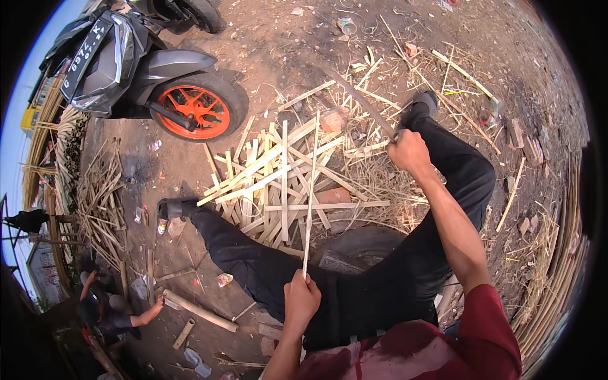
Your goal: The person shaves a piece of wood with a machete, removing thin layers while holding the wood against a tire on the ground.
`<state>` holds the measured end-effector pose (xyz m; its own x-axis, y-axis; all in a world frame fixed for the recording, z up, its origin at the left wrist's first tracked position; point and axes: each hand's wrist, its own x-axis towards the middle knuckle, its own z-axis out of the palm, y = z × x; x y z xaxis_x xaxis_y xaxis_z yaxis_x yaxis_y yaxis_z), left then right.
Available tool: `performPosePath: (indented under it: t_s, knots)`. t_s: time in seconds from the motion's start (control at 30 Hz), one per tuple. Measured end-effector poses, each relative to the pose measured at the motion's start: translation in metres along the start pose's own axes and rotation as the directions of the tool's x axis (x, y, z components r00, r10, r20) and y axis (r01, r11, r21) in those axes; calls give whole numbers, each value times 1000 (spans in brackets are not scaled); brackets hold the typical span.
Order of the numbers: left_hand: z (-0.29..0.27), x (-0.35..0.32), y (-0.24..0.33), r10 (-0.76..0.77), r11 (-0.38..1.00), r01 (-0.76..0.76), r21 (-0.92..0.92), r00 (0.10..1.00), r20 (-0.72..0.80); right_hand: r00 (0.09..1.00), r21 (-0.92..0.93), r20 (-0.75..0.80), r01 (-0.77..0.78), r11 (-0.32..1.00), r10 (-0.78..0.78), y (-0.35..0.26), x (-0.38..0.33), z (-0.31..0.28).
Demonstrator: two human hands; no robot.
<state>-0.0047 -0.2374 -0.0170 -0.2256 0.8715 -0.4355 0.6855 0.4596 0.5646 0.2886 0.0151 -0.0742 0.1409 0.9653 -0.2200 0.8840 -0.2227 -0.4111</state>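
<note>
Left hand (301,297) is clenched round the lower end of a thin pale bamboo strip (310,190), holding it upright so it runs away from the hand over a heap of split bamboo slats (278,183). Right hand (408,151), arm stretched forward, grips the handle of a long curved blade (361,98) raised beyond the strip's far end. Bare dirt ground (278,44) strewn with shavings lies all round. Beyond the left hand stands a motorcycle (139,69); another person (107,310) crouches further left.
</note>
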Motion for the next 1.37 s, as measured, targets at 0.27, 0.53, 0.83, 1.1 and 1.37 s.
performPosePath:
  t_s: [0.27,0.53,0.83,1.1,1.37]
  knots:
    - [18,39,33,148,989,-147,14,988,-33,802,10,405,476,879,-439,-53,-138,11]
    - [4,-7,6,-27,999,29,16,996,-87,993,167,-109,-26,986,45,45,30,-25]
    - [11,26,53,119,991,-118,66,993,-18,872,54,296,393,918,-391,-18,-92,20]
    - [16,53,43,189,981,-184,64,979,-71,784,151,321,512,846,-532,-63,-118,30]
    - [32,68,13,169,985,-167,49,985,-30,844,44,284,463,885,-455,-62,-132,43]
